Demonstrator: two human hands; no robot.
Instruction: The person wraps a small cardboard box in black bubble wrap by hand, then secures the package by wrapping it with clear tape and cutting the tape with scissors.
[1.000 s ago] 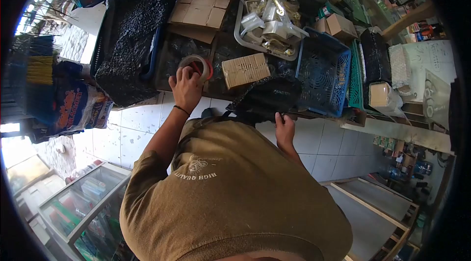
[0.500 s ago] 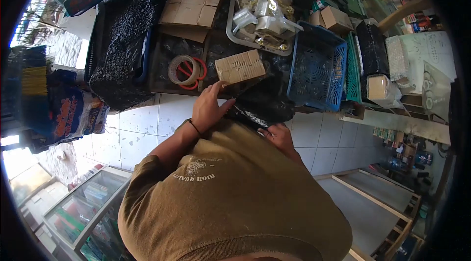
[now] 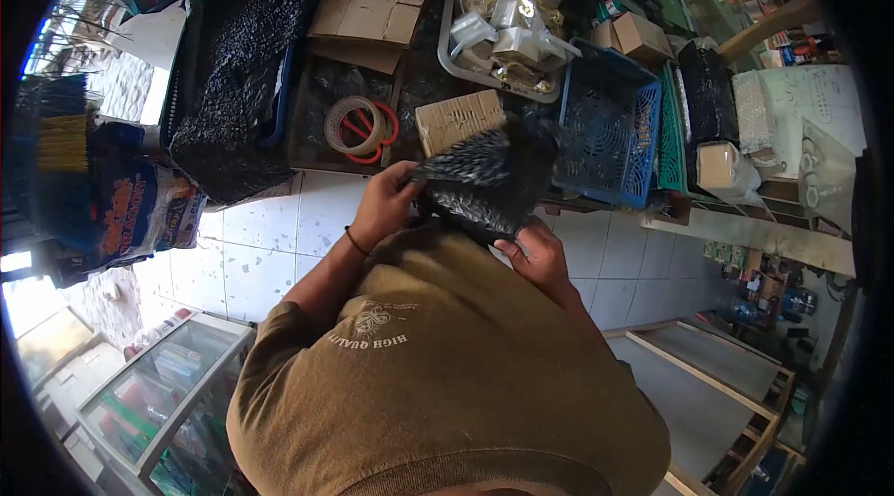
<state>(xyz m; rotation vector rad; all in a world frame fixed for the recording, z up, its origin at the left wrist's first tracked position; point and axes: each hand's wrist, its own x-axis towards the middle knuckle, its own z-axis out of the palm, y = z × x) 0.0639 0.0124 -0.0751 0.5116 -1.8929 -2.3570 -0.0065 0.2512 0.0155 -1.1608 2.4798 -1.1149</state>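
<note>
A piece of black bubble wrap (image 3: 498,184) is stretched out between my two hands, in front of my chest. My left hand (image 3: 382,203), with a dark band at the wrist, pinches its left edge. Lower down, my right hand (image 3: 538,256) grips the bottom right corner. Just behind the wrap lies a small cardboard box (image 3: 452,123) at the table's front edge, its lower right part covered by the wrap. To its left a roll of tape (image 3: 333,128) rests with red-handled scissors (image 3: 391,126).
Folded cardboard (image 3: 372,2) lies at the back. A pale tray (image 3: 445,49) holds bagged metal parts, beside a blue basket (image 3: 601,193). More black bubble wrap (image 3: 233,77) fills a crate at left. A glass display case (image 3: 168,384) stands at lower left.
My left hand has left the cardboard box and taken hold of the bubble wrap's left edge. The wrap is raised and spread, now partly covering the box.
</note>
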